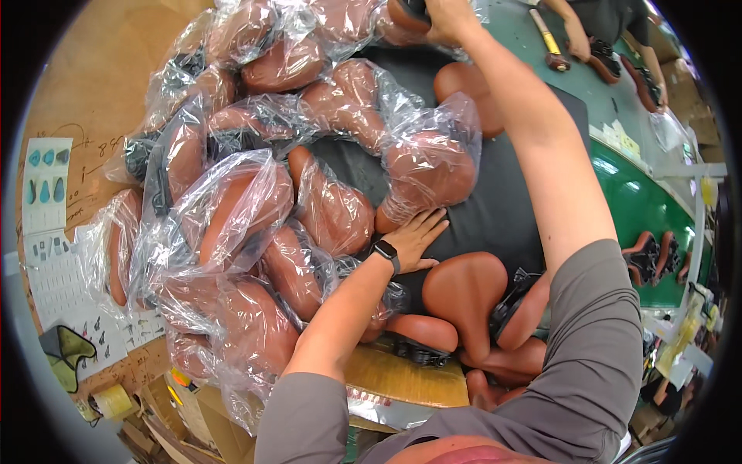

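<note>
Left hand lay flat, fingers spread, right hand gripped a seat, and tbh a stray elbow could've toppled those slippery bagged seats.

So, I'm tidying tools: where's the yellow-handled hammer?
Upper right of the head view, the yellow-handled hammer lies just left of a co-worker's hand.

We see the top edge cut off the right hand and the brown saddle beside it; the lower paper sheet's print is too small for us.
</note>
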Available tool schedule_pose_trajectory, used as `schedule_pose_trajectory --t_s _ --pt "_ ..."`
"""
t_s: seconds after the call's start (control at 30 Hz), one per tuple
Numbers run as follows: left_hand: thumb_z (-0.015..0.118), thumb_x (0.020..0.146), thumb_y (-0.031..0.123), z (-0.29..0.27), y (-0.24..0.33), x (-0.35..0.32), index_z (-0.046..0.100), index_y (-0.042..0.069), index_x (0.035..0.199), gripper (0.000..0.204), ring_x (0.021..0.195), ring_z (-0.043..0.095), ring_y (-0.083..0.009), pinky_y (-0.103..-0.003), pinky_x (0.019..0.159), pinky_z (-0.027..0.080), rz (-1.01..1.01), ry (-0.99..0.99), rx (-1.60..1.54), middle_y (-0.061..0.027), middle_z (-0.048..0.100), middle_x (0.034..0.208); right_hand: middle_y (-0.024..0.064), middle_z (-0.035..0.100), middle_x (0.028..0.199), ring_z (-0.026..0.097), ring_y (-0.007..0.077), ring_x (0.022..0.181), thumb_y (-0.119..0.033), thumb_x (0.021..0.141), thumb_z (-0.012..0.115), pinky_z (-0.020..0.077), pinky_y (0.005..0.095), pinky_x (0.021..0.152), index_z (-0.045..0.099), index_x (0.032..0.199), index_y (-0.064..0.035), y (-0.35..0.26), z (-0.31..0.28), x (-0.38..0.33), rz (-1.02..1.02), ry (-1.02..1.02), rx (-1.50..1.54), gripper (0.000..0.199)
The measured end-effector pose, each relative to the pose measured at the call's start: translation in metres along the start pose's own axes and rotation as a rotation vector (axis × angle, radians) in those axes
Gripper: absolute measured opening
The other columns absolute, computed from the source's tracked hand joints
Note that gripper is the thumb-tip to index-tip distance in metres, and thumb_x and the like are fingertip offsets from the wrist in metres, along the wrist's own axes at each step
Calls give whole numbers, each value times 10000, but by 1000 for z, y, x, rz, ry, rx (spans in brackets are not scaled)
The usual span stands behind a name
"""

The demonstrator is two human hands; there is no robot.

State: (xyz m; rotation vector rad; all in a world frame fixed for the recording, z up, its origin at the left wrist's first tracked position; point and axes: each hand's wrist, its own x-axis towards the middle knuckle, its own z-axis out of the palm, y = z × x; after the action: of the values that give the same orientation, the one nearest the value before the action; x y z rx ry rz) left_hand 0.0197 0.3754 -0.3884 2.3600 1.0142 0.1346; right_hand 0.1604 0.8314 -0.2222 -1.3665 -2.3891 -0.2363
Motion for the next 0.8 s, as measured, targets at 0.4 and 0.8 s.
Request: schedule_pose_trajectory --t_s 0.4,0.8 --pt "815 964 205 -132 108 161 756 51 1138 240 1028 740 -411 -513 928 591 49 810 -29 -188 768 1085 211 538 1640 527 339 1535 -431 692 999 376 472 1304 353 1708 33 77 -376 -452 693 -81 860 1290" --pt "1041 643 544 -147 129 272 535 56 1593 1182 1354 696 -438 -484 1154 546 -733 492 -197 -266 715 1456 192 535 1690 570 376 1520 -593 1013 747 472 564 1271 417 1698 -48 -91 -514 -905 1742 730 1861 936"
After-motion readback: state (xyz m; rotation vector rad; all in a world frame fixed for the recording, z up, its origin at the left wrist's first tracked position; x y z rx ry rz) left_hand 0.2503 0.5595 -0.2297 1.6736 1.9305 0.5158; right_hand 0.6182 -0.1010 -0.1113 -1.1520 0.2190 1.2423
